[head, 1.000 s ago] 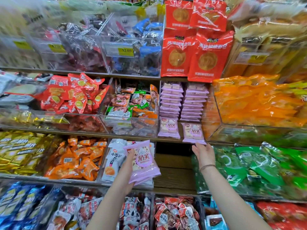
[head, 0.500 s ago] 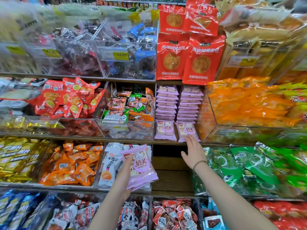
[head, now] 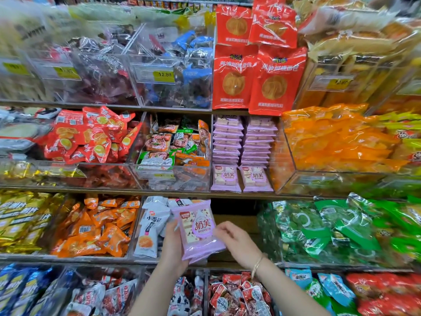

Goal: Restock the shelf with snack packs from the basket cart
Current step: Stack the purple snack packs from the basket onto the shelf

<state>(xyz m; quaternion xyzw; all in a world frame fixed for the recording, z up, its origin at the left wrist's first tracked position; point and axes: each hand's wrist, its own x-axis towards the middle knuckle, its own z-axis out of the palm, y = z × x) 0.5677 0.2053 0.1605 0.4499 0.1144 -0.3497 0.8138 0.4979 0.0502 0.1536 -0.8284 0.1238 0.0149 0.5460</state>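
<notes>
Both forearms run off the near edge, and the left hand (head: 172,245) is mostly hidden behind the pink packs (head: 198,231) it grips, a thin stack whose count cannot be told; the top shelves are blurred. These packs stand nearly upright in front of the gap (head: 234,215) on the third shelf, long axis vertical and tipped slightly left, printed face toward the camera. Right of them, the right hand (head: 237,241) pinches their right edge with curled fingers, below two pink stacks (head: 243,142) on the shelf above.
</notes>
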